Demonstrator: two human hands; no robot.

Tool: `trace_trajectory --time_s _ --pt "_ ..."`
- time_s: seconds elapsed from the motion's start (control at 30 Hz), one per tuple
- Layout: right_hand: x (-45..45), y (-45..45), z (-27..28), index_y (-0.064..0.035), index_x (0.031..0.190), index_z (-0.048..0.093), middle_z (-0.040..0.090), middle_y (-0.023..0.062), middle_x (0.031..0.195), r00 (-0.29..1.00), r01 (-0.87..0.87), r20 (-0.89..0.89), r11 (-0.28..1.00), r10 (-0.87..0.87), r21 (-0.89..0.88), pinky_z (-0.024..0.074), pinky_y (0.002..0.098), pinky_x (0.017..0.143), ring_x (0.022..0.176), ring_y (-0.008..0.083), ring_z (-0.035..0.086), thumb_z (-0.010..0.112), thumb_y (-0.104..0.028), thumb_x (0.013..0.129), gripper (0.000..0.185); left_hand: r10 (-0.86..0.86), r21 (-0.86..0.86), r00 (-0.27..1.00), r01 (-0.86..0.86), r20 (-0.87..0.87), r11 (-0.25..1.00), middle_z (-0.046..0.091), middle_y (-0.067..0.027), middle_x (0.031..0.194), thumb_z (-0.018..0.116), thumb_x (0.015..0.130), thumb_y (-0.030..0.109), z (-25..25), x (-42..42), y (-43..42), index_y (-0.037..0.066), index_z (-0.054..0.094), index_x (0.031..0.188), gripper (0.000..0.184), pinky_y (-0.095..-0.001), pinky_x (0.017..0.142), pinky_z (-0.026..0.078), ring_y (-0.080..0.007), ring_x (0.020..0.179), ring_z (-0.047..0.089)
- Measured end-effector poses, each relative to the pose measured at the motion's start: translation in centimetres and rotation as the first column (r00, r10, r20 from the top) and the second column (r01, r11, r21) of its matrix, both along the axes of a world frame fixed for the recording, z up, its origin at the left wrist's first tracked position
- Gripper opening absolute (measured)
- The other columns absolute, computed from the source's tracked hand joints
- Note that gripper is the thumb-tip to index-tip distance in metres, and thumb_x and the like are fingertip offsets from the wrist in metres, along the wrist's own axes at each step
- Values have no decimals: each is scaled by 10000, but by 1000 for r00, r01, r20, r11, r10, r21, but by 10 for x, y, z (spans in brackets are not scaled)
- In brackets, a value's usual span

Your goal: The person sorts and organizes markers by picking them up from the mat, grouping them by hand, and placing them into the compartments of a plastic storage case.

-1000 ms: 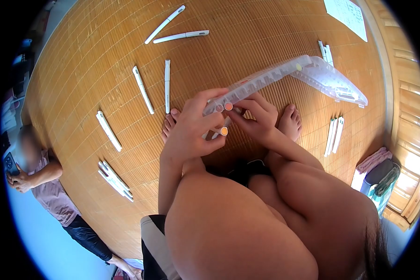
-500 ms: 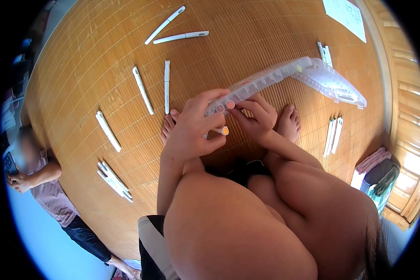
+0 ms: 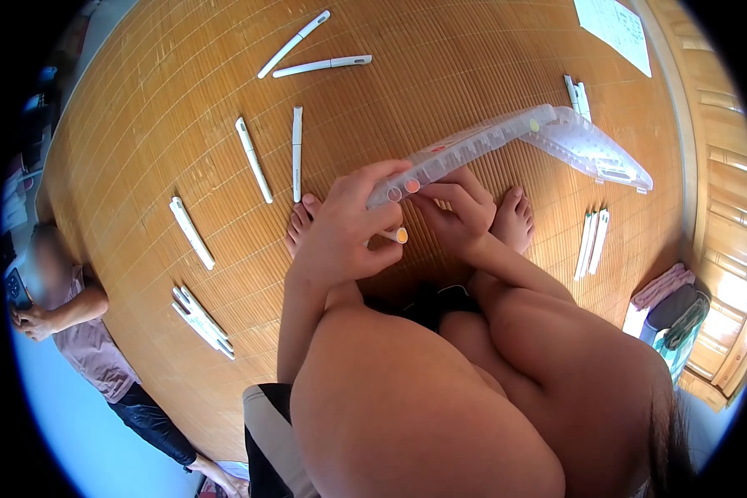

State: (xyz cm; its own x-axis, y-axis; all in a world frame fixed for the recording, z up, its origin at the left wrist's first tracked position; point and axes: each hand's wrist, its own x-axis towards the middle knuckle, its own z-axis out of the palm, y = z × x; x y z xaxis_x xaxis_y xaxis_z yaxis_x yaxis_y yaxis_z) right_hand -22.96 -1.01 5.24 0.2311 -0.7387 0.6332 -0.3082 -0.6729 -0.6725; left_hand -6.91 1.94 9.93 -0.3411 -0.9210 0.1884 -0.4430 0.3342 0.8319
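My left hand [image 3: 349,220] grips the lower left end of a clear plastic case [image 3: 473,152], which stands open and tilted. The same hand also holds a white marker with an orange end [image 3: 401,236] between its lower fingers. Two round marker ends, one pale [image 3: 394,194] and one orange-red [image 3: 412,186], show at the case's near edge. My right hand [image 3: 461,207] is closed just under that edge, its fingertips near the orange-red end; what they hold, if anything, is hidden. The case's other half [image 3: 593,149] spreads to the right.
White markers lie spread on the bamboo mat [image 3: 440,50], with a group [image 3: 203,322] at the left and another [image 3: 592,242] at the right. A written sheet [image 3: 614,31] lies top right. Another person [image 3: 100,349] with a phone is at the left. Folded cloths [image 3: 676,307] sit lower right.
A white marker piece seen between my hands a second ago no longer shows there. The case has shifted slightly right, and my right hand has turned a little beneath it.
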Motion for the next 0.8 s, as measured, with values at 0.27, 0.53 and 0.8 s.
trace_trajectory --time_s 0.27,0.53,0.8 --pt "-4 3 -4 -8 781 601 558 85 788 996 -42 -88 991 31 -124 461 259 501 630 196 566 665 19 571 221 -18 -21 1000 18 3 1000 443 -116 1131 620 542 68 -1 1 0 53 501 666 173 -359 773 372 -286 931 465" --pt "-11 -8 -4 15 788 585 559 86 810 967 -167 -225 960 115 -224 461 262 504 670 201 560 597 -6 583 207 -4 -21 999 3 -33 1000 448 -119 1121 614 540 50 -2 0 -2 52 506 679 175 -354 762 380 -290 909 468" --pt "-14 -13 3 0 800 583 555 72 790 935 -152 -353 941 38 -301 452 251 485 659 187 553 573 -62 557 251 2 -6 999 -2 -45 1000 456 -129 1101 606 540 45 -1 -1 -2 51 460 620 167 -356 756 382 -290 917 468"
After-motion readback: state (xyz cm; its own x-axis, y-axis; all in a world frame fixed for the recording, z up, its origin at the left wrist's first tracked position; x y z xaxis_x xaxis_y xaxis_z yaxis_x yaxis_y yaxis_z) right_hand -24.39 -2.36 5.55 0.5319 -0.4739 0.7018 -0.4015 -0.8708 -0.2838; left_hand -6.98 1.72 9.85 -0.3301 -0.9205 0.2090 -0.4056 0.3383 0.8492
